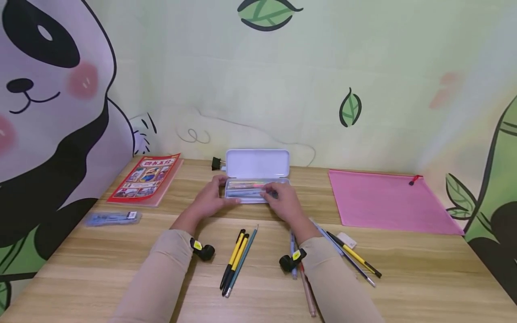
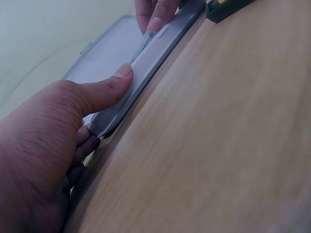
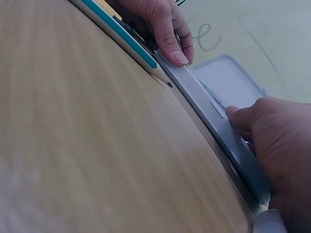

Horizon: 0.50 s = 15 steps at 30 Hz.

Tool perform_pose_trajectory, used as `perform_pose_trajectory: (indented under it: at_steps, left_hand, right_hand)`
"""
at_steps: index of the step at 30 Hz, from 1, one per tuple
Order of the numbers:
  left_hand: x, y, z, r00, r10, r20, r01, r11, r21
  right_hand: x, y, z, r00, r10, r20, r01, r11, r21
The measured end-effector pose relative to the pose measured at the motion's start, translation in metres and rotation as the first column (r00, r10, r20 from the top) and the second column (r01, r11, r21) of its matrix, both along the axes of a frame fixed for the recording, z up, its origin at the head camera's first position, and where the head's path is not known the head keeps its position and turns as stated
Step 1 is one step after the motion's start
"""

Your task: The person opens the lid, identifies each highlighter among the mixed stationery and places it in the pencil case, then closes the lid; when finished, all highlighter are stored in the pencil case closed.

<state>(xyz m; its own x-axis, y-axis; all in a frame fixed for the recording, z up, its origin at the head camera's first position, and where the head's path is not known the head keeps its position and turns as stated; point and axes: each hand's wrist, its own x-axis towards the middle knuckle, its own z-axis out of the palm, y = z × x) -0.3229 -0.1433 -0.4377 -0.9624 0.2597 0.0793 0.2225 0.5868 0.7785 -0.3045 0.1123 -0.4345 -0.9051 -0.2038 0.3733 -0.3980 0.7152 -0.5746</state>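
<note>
An open white pencil case [image 1: 257, 163] stands at the back of the table, its lid raised toward the wall. Several pens [image 1: 243, 185] lie inside it. My left hand [image 1: 210, 196] grips the case's left end; in the left wrist view its thumb [image 2: 111, 90] lies on the front wall, the other fingers round the end. Over the right half of the case, my right hand [image 1: 285, 202] reaches in, thumb and fingers pinching a bluish pen [image 2: 144, 44]. That pen is mostly hidden by the hand and the case's front wall.
Two yellow-black pens [image 1: 237, 258] and a teal pencil [image 1: 247, 255] lie in front of the case. More pens [image 1: 355, 256] and a white eraser [image 1: 347, 240] are by the right forearm. A pink zip pouch [image 1: 392, 202] is right; a red book [image 1: 145, 177] and blue packet [image 1: 113, 218] left.
</note>
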Motion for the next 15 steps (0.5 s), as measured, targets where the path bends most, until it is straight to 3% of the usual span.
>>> perform_pose_trajectory:
  at_steps: [8, 15]
  left_hand:
    - [0.0009, 0.0002, 0.0007, 1.0, 0.004, 0.005, -0.004, 1.0, 0.002]
    - [0.0011, 0.0, 0.0003, 1.0, 0.004, 0.0, -0.004, 1.0, 0.009]
  right_hand:
    - [0.0003, -0.0015, 0.0007, 0.998, -0.03, 0.059, 0.034, 0.998, -0.059]
    - [0.002, -0.0017, 0.0009, 0.998, -0.04, 0.054, 0.044, 0.997, -0.069]
